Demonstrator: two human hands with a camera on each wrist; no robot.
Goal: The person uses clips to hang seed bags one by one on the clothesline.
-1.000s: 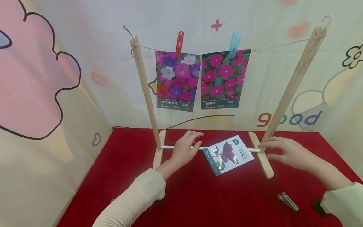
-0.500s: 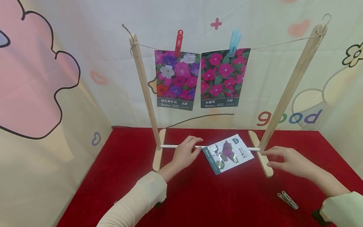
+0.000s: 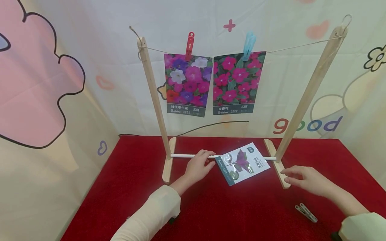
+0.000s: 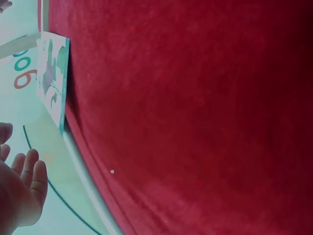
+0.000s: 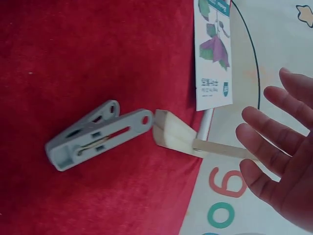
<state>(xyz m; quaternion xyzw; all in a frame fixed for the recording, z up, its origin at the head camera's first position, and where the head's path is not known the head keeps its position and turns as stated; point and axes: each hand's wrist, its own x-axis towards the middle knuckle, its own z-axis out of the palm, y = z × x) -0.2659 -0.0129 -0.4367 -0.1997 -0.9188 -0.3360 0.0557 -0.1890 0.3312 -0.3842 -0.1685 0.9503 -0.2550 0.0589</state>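
The right hand (image 3: pixel 312 180) has its fingers spread and loosely bent, holding nothing; over the last second it has drawn back from the base of the right post (image 3: pixel 310 95) to beside the front end of the wooden foot (image 3: pixel 280 170). The left hand (image 3: pixel 199 166), also holding nothing, its fingers relaxed, has shifted slightly toward the person and is near the white rod (image 3: pixel 182 156); whether it touches the rod I cannot tell.

The loose seed packet (image 3: pixel 243 164) has stayed put: it lies tilted across the rod between the two hands, picture side up, just beside the left hand's fingers and touched by neither hand. A grey clip (image 3: pixel 307 213) lies on the red tabletop (image 3: pixel 235 214) near the right hand.

Two more packets hang from the string (image 3: pixel 297 46), unchanged: the mixed-flower packet (image 3: pixel 188 83) under a red clip (image 3: pixel 189 47), the pink-flower packet (image 3: pixel 238 83) under a blue clip (image 3: pixel 249 46). The packets' contents are hidden.
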